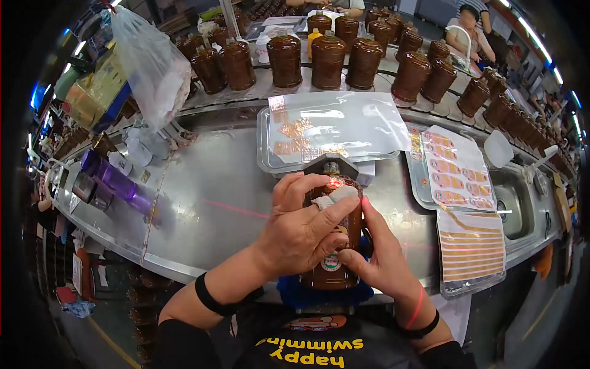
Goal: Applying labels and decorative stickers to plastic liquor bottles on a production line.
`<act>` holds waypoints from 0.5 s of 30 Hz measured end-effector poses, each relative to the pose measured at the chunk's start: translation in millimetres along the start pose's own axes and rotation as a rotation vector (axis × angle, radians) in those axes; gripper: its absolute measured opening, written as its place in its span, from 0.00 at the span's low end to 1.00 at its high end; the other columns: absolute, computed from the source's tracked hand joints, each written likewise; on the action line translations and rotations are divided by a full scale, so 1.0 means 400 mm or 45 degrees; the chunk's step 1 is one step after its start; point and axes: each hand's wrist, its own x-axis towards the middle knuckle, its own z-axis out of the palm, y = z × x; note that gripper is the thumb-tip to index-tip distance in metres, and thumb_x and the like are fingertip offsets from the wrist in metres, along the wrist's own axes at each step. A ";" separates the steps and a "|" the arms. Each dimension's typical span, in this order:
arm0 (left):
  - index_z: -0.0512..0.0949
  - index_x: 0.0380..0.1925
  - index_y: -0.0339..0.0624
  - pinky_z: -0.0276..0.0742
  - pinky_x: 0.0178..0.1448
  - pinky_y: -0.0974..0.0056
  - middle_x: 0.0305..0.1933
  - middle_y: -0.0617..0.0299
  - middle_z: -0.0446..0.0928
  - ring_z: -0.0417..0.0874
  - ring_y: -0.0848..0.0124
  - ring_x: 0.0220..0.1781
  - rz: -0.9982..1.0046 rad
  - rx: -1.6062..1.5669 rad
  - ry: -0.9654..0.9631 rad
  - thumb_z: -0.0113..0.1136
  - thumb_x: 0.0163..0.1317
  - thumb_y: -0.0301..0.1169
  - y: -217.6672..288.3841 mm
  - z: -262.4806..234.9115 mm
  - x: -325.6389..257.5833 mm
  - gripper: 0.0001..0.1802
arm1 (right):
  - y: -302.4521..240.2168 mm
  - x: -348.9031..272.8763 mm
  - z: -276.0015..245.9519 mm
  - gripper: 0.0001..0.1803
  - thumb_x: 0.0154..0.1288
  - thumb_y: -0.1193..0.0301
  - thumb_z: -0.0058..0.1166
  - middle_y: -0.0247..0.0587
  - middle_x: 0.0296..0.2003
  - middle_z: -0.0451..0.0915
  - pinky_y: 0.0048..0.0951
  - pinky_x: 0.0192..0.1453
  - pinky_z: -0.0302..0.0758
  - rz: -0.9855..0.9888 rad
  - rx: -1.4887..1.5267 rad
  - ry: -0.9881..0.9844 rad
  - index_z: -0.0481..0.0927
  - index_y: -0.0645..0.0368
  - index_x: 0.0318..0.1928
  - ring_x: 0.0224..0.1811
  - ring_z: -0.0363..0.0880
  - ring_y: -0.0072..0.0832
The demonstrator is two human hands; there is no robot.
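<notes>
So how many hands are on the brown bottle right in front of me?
2. The left hand wraps over the brown bottle from the front; the right hand holds its right side, thumb by the label.

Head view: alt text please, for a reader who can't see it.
Two bare hands, left hand and right hand, hold a brown bottle over a steel bench. Label sheets lie right; more brown bottles line a conveyor behind.

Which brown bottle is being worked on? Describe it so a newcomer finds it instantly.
On the steel worktable, go to the near edge. The brown bottle lies there between the left hand and right hand. Every other bottle stands upright on the conveyor behind.
</notes>
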 end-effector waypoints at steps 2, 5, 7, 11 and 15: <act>0.78 0.57 0.46 0.57 0.68 0.46 0.33 0.62 0.82 0.68 0.57 0.61 -0.016 0.013 -0.015 0.56 0.65 0.46 0.000 0.001 -0.004 0.25 | 0.003 -0.003 0.000 0.50 0.60 0.58 0.65 0.63 0.67 0.61 0.43 0.74 0.57 -0.033 -0.073 0.039 0.50 0.71 0.72 0.71 0.60 0.51; 0.79 0.56 0.46 0.57 0.67 0.46 0.32 0.62 0.81 0.70 0.58 0.60 -0.039 0.052 0.057 0.56 0.65 0.46 -0.001 0.006 -0.016 0.25 | -0.003 0.008 -0.035 0.43 0.60 0.66 0.65 0.61 0.65 0.65 0.40 0.68 0.67 -0.046 -0.086 -0.017 0.57 0.68 0.70 0.66 0.69 0.47; 0.79 0.55 0.45 0.59 0.65 0.47 0.32 0.61 0.81 0.72 0.59 0.56 -0.043 0.099 0.048 0.57 0.64 0.46 0.007 -0.001 -0.020 0.25 | -0.023 0.023 -0.095 0.35 0.61 0.74 0.63 0.59 0.62 0.70 0.33 0.56 0.77 -0.156 -0.327 0.110 0.64 0.66 0.67 0.60 0.77 0.43; 0.80 0.53 0.45 0.62 0.62 0.49 0.36 0.62 0.82 0.73 0.61 0.54 -0.002 0.180 0.068 0.58 0.63 0.46 0.014 -0.002 -0.026 0.24 | -0.088 0.145 -0.165 0.17 0.62 0.77 0.59 0.47 0.35 0.85 0.29 0.38 0.78 -0.213 -0.196 0.213 0.76 0.63 0.51 0.33 0.84 0.29; 0.81 0.50 0.46 0.64 0.58 0.54 0.45 0.63 0.83 0.74 0.63 0.52 0.030 0.177 0.040 0.60 0.60 0.45 0.045 -0.015 -0.034 0.22 | -0.103 0.242 -0.183 0.11 0.63 0.74 0.60 0.46 0.29 0.83 0.29 0.34 0.77 -0.388 -0.401 0.020 0.77 0.62 0.45 0.30 0.84 0.28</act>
